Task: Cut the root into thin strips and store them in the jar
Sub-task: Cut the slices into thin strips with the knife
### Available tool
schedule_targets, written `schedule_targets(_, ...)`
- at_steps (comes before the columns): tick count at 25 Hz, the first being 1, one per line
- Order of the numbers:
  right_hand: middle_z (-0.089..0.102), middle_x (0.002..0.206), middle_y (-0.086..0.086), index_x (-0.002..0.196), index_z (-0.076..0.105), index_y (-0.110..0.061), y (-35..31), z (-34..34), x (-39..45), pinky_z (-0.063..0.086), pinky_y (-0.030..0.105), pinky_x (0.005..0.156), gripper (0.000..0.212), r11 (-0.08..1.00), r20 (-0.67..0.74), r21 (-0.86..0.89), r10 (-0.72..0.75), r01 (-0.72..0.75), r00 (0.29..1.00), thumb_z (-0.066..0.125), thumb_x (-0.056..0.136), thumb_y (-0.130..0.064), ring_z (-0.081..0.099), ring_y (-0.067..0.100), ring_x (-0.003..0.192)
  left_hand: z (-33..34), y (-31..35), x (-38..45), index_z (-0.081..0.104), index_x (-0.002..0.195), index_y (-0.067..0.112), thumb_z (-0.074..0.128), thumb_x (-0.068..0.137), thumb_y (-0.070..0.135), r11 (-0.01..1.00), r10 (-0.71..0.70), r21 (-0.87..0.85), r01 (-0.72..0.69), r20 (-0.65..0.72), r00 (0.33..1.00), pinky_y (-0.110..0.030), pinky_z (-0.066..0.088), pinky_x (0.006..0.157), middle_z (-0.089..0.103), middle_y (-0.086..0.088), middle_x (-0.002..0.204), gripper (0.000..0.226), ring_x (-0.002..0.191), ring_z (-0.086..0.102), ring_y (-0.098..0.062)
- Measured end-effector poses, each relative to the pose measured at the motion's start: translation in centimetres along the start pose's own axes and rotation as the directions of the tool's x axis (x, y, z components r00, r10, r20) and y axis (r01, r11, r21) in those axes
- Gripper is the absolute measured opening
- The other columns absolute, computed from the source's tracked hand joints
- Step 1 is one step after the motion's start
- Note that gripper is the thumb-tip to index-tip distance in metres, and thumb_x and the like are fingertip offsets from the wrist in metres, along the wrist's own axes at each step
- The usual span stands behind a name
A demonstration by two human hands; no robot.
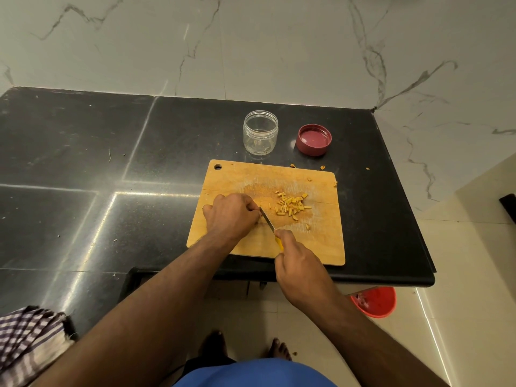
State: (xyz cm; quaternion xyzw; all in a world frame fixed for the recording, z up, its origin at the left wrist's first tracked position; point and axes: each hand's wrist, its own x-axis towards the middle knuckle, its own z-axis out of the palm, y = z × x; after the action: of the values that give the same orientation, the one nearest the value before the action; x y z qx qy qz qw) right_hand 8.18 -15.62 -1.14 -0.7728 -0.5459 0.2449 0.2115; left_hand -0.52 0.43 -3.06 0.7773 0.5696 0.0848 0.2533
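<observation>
Right hand (298, 263) closed around the yellow handle of a small knife (268, 220); blade angles up and left across the wooden cutting board (321, 247), tip touching the fingers of the left hand. Left hand (230, 215) curled knuckles-up on the board, fingertips pressed down just beside the blade. Probably pinning the remaining root beneath them, but the piece itself is hidden under the hand, so cannot tell for sure. Pile of cut yellow strips (290, 205) lies on the board just right of the blade. A few stray bits near the board's far edge and on the black countertop (111, 163). Clear jar (260, 132) stands upright and open beyond the board, no strips inside. Its red lid (314, 139) lies upturned to the jar's right, apart from it. Red bucket (375, 301) on the floor below the counter edge.
</observation>
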Motion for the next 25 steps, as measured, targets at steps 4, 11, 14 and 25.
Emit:
schedule_targets(4,0.054,0.093,-0.008,0.143,0.032,-0.028,0.6,-0.3,-1.8,0.032,0.019,0.058,0.041,1.0,0.018,0.013,0.015,-0.016,1.0,0.038,0.103,-0.022,0.052,0.007,0.075,0.0,0.0,0.1,0.074,0.092,0.033,0.067,0.09,0.04,1.0,0.009,0.005,-0.009,0.008,1.0,-0.041,0.028,0.083,0.067,0.014,0.094,0.01,0.105,0.048,-0.015)
schedule_targets(11,0.055,0.1,-0.01,0.143,0.034,-0.031,1.2,-1.6,-2.4,0.032,0.014,0.053,0.041,0.998,-0.092,0.059,0.041,-0.035,0.995,0.039,0.103,-0.021,0.051,0.003,0.07,-1.1,-0.8,1.1,0.075,0.1,0.036,0.069,0.09,0.03,0.997,0.027,-0.076,-0.02,0.086,0.996,-0.043,0.04,0.095,0.064,0.02,0.1,0.014,0.105,0.047,-0.01)
schedule_targets(14,0.054,0.103,-0.01,0.144,0.034,-0.031,0.8,-1.2,-1.8,0.033,0.012,0.054,0.042,0.998,-0.066,0.062,0.019,-0.015,0.998,0.039,0.103,-0.02,0.048,0.0,0.071,-2.1,-1.6,1.6,0.076,0.101,0.032,0.064,0.09,0.022,0.984,0.005,-0.179,0.01,0.08,0.997,-0.044,0.055,0.089,0.071,0.013,0.11,0.019,0.098,0.062,-0.011)
schedule_targets(25,0.052,0.094,-0.01,0.142,0.037,-0.029,2.2,-0.8,-1.7,0.037,0.013,0.055,0.041,0.996,-0.081,0.077,0.038,-0.032,0.996,0.04,0.102,-0.018,0.048,0.002,0.069,-2.1,-3.0,0.8,0.072,0.115,0.019,0.058,0.096,0.009,0.968,0.033,-0.25,-0.009,0.092,0.995,-0.017,0.044,0.061,0.066,0.006,0.105,0.026,0.083,0.057,-0.004)
